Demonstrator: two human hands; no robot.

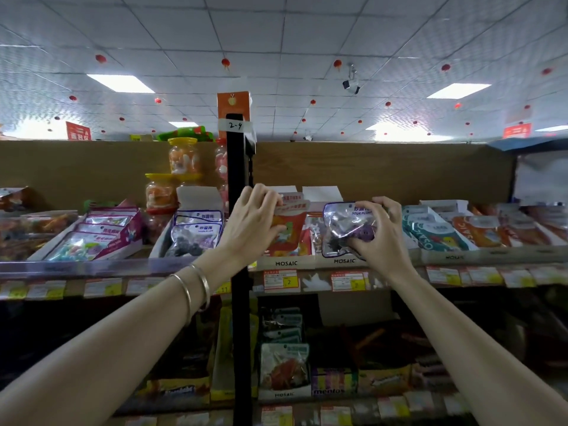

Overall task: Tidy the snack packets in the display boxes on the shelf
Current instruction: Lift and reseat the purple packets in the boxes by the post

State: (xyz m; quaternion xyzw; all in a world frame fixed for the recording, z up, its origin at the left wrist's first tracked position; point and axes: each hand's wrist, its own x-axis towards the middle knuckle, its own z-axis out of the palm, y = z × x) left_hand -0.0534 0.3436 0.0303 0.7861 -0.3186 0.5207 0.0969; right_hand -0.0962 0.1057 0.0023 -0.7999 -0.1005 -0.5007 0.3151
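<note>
My left hand (252, 219) grips the top of an orange-red snack packet (289, 229) standing in a white MOSAIC display box (285, 263) on the upper shelf. My right hand (379, 233) holds a clear purple sour plum packet (344, 224) in front of the neighbouring MOSAIC box (344, 261). Two bangles sit on my left wrist. More purple sour plum packets (196, 232) fill a box left of the black post.
A black shelf upright (239, 192) labelled 2-4 stands just behind my left hand. Further display boxes with green and orange packets (445, 232) run to the right, pink packets (104, 229) to the left. Candy jars (181, 158) stand behind. A lower shelf holds more packets (284, 364).
</note>
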